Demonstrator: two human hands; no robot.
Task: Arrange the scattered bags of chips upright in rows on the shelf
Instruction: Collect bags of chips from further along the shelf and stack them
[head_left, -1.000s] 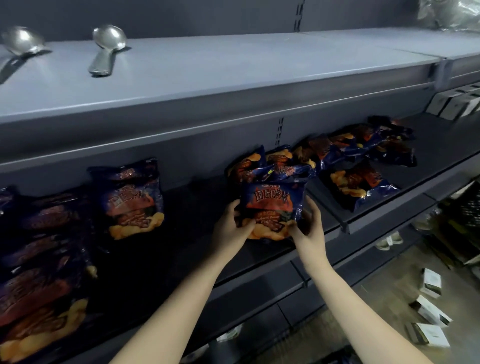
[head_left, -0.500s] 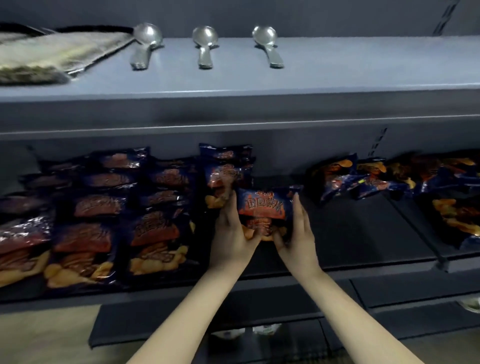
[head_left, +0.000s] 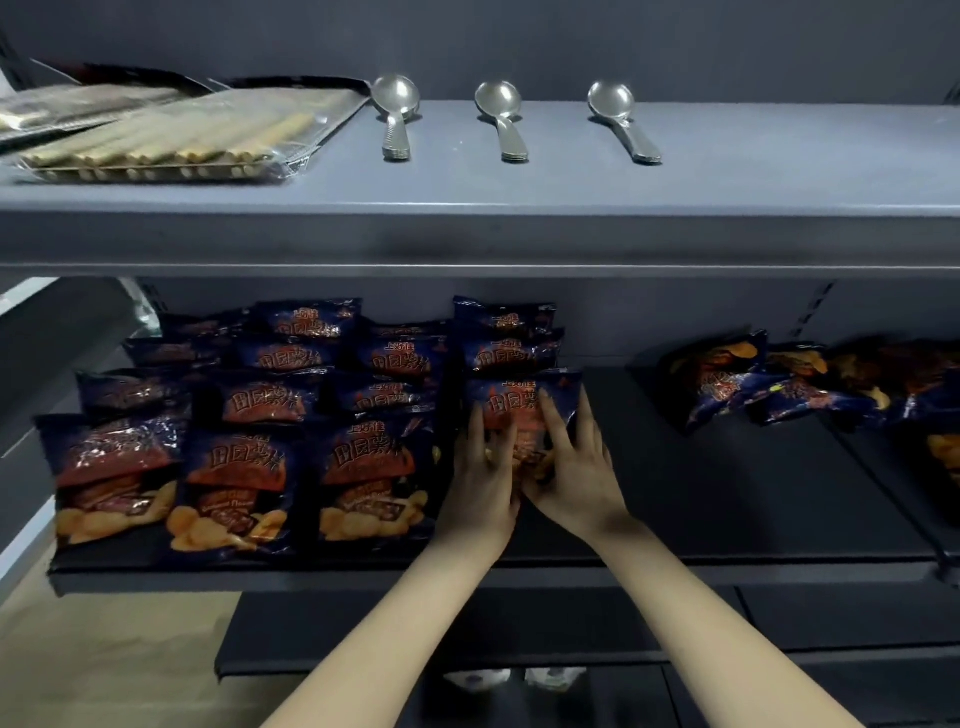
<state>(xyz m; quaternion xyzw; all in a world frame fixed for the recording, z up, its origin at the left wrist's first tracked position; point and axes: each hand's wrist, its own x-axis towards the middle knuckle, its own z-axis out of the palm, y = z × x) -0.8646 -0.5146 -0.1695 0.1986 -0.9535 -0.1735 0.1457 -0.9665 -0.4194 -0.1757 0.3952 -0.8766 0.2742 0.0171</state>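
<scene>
A dark blue chip bag (head_left: 524, 397) with red and orange print stands upright on the dark middle shelf (head_left: 727, 499), in front of two like bags (head_left: 506, 338). My left hand (head_left: 485, 483) lies with straight fingers along its left side. My right hand (head_left: 576, 467) rests with spread fingers on its front. The lower half of the bag is hidden behind both hands. To the left stand several rows of upright chip bags (head_left: 358, 467). A loose heap of scattered bags (head_left: 727, 382) lies at the back right of the shelf.
The grey upper shelf (head_left: 519, 228) overhangs the bags and carries three metal spoons (head_left: 501, 119) and clear packs of wooden sticks (head_left: 166, 137). Bare dark shelf stretches between my hands and the heap. A lower shelf (head_left: 571, 629) juts out beneath.
Both hands carried the bag left from the scattered heap and set it down in front of the rightmost column. My fingers went from gripping its sides to lying flat on it.
</scene>
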